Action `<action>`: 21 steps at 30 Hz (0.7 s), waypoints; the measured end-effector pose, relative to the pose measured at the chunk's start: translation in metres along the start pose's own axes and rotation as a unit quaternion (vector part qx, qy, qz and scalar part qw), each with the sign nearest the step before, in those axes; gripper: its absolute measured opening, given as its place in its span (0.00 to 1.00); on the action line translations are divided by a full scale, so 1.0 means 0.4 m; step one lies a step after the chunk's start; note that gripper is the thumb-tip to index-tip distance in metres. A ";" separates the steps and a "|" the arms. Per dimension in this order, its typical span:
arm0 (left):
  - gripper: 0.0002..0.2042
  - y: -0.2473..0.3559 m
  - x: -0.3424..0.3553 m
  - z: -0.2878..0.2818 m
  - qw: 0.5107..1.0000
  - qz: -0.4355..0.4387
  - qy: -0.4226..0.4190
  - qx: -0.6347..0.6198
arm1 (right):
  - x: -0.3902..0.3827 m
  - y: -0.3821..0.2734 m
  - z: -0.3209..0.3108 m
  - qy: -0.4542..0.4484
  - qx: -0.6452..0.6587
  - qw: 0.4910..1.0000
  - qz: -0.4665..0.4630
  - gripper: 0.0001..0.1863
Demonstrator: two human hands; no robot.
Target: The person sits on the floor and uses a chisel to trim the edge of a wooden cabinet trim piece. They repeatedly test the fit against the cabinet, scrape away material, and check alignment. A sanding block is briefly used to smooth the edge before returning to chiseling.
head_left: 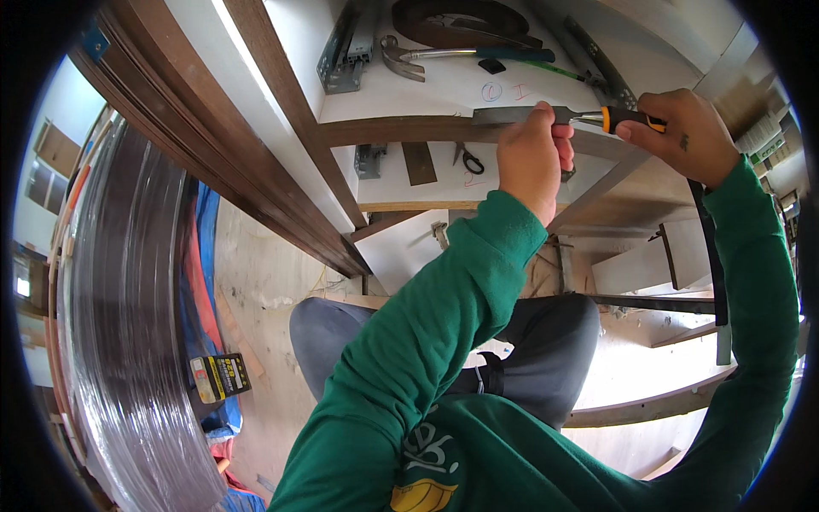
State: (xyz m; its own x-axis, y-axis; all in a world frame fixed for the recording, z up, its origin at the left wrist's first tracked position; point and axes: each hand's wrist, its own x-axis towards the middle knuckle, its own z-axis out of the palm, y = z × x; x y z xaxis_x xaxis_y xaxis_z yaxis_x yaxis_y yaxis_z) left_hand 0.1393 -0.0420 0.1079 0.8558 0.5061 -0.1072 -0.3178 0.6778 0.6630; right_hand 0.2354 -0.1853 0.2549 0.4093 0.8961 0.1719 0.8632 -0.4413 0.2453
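Both of my hands are on a chisel [587, 117] lying almost level along the brown front edge of a white shelf. My right hand [687, 132] is closed around its black and orange handle. Farther left, my left hand [531, 162] pinches the wide metal blade, thumb on top and fingers curled at its near side. The blade's free end points left, against or just over the brown shelf edge [388, 131]; I cannot tell whether it touches. Behind it on the shelf lie a claw hammer [465, 53], a coil of brown edging strip [426, 24] and a small black block [492, 66].
Metal drawer slides [345, 72] line the cabinet sides. On the lower shelf rest scissors [468, 159] and a brown strip [419, 162]. Plastic-wrapped brown panels [128, 299] stand at the left, with a black and yellow box [220, 377] beside them. A dark upright post [316, 171] borders the cabinet.
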 end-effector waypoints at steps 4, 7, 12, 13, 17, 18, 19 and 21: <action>0.18 0.022 -0.003 -0.016 0.996 0.046 0.069 0.032 | 0.008 0.001 0.008 -0.003 0.008 1.000 0.017 0.35; 0.18 0.012 -0.004 -0.008 0.999 0.036 0.031 0.003 | 0.007 0.006 -0.002 -0.007 0.003 1.000 0.001 0.34; 0.20 0.048 -0.013 -0.065 0.994 0.083 0.039 0.054 | 0.032 -0.037 0.015 0.035 0.036 0.997 -0.053 0.30; 0.21 0.061 -0.008 -0.074 0.993 0.100 0.035 0.049 | 0.045 -0.054 0.028 0.054 0.039 0.996 -0.060 0.30; 0.23 0.072 -0.027 -0.094 0.993 0.096 0.047 0.055 | 0.052 -0.068 0.016 0.116 0.015 0.989 -0.094 0.30; 0.23 0.057 -0.036 -0.083 0.993 0.107 0.012 0.049 | 0.042 -0.058 0.004 0.085 0.012 0.993 -0.076 0.30; 0.23 0.045 -0.039 -0.070 0.995 0.093 -0.006 0.044 | 0.018 -0.048 -0.010 0.064 0.007 0.996 -0.055 0.30; 0.23 0.024 -0.034 -0.041 0.998 0.048 0.003 0.048 | -0.008 -0.024 -0.022 0.021 0.004 1.000 -0.006 0.31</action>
State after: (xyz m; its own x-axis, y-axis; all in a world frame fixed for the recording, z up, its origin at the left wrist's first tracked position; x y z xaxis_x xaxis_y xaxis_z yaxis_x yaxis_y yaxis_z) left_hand 0.1180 -0.0336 0.1035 0.8206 0.5698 -0.0447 -0.3568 0.5719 0.7387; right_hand 0.2230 -0.1844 0.2603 0.3864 0.8983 0.2093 0.8704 -0.4302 0.2394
